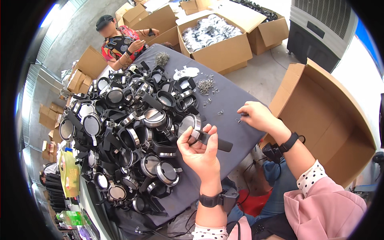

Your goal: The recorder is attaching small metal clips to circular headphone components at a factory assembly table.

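My left hand (200, 154) is closed around a round lid with a silver metal face (189, 124) and a flat black handle (219, 143), held tilted above the table. My right hand (258, 116) is at the table's right edge with its fingers bent together over the surface. What is between those fingertips is too small to make out. Beside them lie a few small metal clips (220, 113). A loose heap of the same clips (205, 86) sits farther back. Left of my left hand spreads a large pile of similar black-and-silver lids (154, 118).
The grey-covered table (230, 94) also carries white discs (186, 73) and a second clip heap (162, 59). A co-worker (120, 44) sits at the far end. An open cardboard box (320, 116) stands to my right; another box (218, 52) at the back holds wrapped parts.
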Motion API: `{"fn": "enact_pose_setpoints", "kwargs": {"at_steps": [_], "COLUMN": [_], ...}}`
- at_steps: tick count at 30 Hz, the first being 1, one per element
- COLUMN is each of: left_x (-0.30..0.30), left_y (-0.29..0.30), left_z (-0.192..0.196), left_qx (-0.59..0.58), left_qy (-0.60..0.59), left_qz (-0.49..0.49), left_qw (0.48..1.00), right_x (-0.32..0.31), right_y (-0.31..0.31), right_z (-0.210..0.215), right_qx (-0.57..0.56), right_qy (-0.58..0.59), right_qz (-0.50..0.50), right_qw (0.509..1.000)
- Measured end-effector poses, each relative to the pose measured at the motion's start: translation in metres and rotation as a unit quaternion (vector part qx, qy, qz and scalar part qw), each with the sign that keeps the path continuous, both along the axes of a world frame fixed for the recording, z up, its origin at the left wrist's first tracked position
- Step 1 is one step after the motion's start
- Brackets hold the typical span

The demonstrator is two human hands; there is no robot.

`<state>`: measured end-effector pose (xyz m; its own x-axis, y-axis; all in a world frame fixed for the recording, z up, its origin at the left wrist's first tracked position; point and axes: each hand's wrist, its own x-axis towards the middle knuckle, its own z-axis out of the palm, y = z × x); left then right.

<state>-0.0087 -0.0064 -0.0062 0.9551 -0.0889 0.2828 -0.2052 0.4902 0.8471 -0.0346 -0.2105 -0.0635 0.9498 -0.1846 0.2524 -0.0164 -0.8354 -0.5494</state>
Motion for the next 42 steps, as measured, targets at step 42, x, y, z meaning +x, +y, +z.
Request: {"fn": "enact_pose_setpoints", "kwargs": {"at_steps": [42], "left_x": [-0.011], "left_y": [-0.005], "left_z": [-0.003], "left_qx": [0.055], "left_qy": [0.082], "left_qz": [-0.326], "left_qw": [0.94], "right_x": [-0.04], "right_y": [0.025], "right_z": [0.087], "right_qx": [0.168], "right_qy": [-0.122], "right_qz": [0.124], "right_qw": [0.97]}}
